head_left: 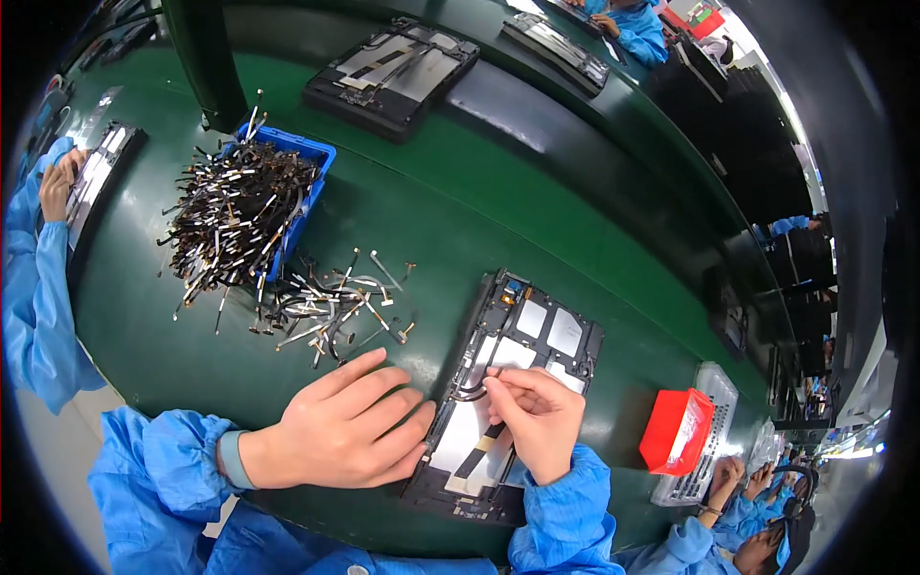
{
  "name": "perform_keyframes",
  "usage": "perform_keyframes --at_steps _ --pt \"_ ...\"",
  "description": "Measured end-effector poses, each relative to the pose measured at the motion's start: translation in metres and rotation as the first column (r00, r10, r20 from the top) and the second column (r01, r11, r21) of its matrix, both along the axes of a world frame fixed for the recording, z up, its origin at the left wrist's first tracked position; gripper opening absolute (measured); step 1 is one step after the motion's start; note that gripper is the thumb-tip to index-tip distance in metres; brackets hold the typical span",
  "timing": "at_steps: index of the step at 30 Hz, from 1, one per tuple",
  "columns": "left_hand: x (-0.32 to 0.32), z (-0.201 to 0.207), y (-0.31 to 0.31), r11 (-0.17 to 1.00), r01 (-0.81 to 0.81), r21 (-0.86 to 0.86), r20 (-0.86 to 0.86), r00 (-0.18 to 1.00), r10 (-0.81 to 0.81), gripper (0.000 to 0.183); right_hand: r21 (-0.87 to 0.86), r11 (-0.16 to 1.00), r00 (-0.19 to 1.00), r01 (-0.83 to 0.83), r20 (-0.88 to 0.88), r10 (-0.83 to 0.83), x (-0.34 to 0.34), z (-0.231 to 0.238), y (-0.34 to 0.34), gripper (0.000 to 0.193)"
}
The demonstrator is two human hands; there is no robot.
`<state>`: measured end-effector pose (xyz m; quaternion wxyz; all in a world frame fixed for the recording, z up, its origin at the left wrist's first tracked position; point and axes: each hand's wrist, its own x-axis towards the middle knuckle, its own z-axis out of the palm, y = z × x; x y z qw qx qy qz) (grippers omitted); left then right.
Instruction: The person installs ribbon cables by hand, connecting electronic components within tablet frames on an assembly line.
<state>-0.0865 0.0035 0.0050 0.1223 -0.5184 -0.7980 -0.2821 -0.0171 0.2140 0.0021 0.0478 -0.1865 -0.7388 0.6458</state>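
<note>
An opened tablet (pixel 564 332) with a black frame and silver inner panels lies in front of me, slightly right of centre. Over it, my right hand (pixel 541 417) pinches what looks like a thin black flex cable (pixel 468 391) between thumb and forefinger. The fingers partly hide where this cable ends. My left hand (pixel 340 426) rests palm down with fingers spread, its fingertips at the tablet's left edge. Beyond it, loose flex cables (pixel 335 305) lie scattered on the green table (pixel 402 206). A wide black strip (pixel 476 455) runs across the tablet's lower silver panel.
A blue bin (pixel 309 153) heaped with flex cables stands at the left, near a green post (pixel 203 62). Another opened tablet (pixel 398 72) sits on the far line. At right, a red tray (pixel 676 431) stands by a clear rack (pixel 717 388). Co-workers in blue flank both sides.
</note>
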Motion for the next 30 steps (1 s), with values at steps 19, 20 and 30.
perform_keyframes --at_steps 19,20,30 --pt "-0.029 -0.019 0.016 0.977 0.186 -0.101 -0.172 0.964 -0.202 0.026 -0.008 1.0 0.998 -0.007 0.063 0.008 -0.005 -0.003 0.003 0.011" --pt "-0.034 -0.02 0.016 0.971 0.221 -0.092 -0.173 0.957 -0.234 0.025 -0.003 1.0 0.998 -0.014 0.063 0.014 -0.005 -0.002 0.003 0.011" --pt "-0.045 0.005 0.014 0.877 0.307 -0.37 -0.124 0.919 -0.374 0.028 -0.006 1.0 1.0 -0.024 0.02 0.025 -0.005 -0.005 0.002 0.01"
